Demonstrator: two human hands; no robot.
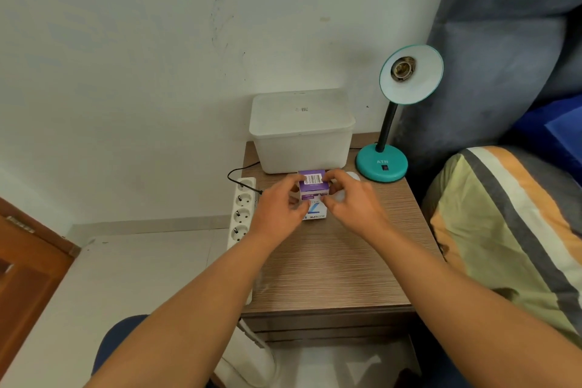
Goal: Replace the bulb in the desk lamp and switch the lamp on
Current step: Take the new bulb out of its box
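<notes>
A teal desk lamp stands at the back right of the wooden bedside table, its shade tilted toward me and its socket empty. A purple and white bulb box sits upright near the table's middle. My left hand grips the box's left side. My right hand pinches its top right corner at the flap. A white bulb lies on the table behind my right hand, mostly hidden.
A white lidded plastic bin stands at the back of the table against the wall. A white power strip with a black cable plugged in runs along the table's left edge. A bed with a striped pillow is to the right.
</notes>
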